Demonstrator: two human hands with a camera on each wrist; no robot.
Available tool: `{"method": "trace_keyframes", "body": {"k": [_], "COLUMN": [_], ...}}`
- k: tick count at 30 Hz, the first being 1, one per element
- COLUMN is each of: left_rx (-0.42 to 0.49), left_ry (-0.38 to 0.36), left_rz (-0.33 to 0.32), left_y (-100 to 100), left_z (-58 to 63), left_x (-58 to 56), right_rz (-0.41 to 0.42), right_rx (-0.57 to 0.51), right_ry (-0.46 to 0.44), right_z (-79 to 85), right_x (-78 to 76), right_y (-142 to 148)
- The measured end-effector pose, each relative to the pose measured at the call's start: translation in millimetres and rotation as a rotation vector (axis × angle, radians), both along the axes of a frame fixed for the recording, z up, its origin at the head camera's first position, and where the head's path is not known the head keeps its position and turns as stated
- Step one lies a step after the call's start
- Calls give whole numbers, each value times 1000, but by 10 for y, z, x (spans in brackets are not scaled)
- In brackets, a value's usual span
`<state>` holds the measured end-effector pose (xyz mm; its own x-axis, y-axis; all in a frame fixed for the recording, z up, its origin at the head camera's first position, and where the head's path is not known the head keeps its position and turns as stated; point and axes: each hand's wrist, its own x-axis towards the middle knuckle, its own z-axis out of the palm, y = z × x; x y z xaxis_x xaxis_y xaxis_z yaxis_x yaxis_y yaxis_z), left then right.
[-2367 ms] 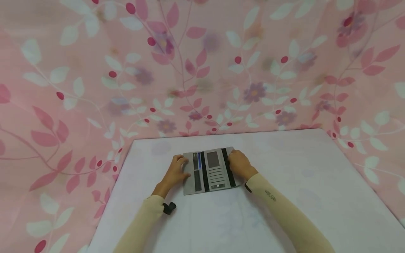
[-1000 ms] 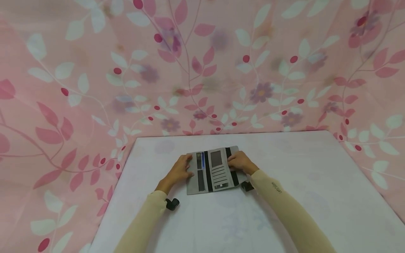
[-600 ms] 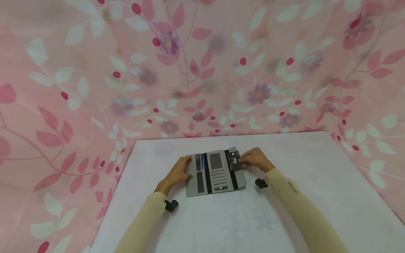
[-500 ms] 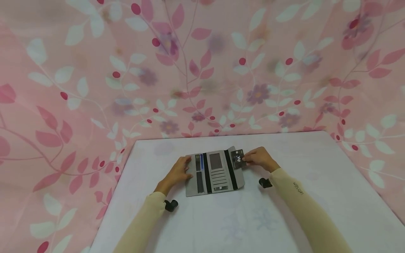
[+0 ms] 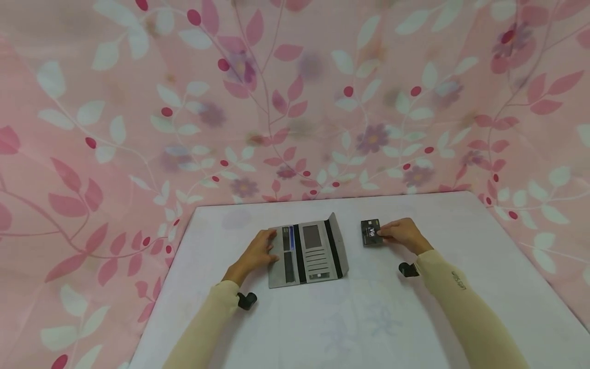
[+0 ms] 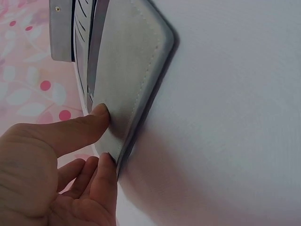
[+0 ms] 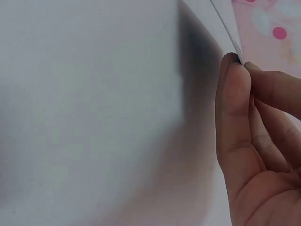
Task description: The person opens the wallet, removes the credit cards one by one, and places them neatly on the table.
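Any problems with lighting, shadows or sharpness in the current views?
Head: rather dim light; "VIP" on the black card is legible, its smaller print is not. Left wrist: a soft shadow falls on the white tabletop beside the gray wallet. Right wrist: a broad, soft-edged shadow lies beside the right hand, the card showing edge-on.

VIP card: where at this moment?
In the head view, the VIP card is right of centre, pinched by the right hand, apart from the open grey wallet to its left.
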<state>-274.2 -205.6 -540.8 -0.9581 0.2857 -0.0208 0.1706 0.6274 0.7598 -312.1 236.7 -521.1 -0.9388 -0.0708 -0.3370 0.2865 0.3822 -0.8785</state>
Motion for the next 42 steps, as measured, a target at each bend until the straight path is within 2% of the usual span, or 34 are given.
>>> {"method": "trace_keyframes", "body": {"k": [4,8,15,20,24,27,30,35,39,42], "left_rx": [16,21,19,16,9,13,18,32,43,45], "left_ry": [-2,14,5,-2,1,5,4,1,4,0], "left_rz": [-5,-19,-13,-15,-16,-14,-14,-18,-23,-24], "left_y": [-10,-12,-15,-30,-43,-47,-44,-26,-14,-12], "left_z": [14,38,75,86,89,80,60,41,45,50], "left_x": [10,26,23,30,35,37,33,28,27,25], "right_rz": [-31,-49,25,71,85,104,128,213,288,289], "right_rx": [58,177,451,530,511,438,358,319,336,345], "right_ry": [11,62,240,290,399,486,519,497,440,378], "right_z": [-86,-139,-61,-4,112,227,335,387,257,127], "right_x": [-11,-20,-15,-14,3,12,31,93,117,111], "right_y": [10,-8,-80,-202,-465,-747,-1054,-1475,-1596,-1576]}}
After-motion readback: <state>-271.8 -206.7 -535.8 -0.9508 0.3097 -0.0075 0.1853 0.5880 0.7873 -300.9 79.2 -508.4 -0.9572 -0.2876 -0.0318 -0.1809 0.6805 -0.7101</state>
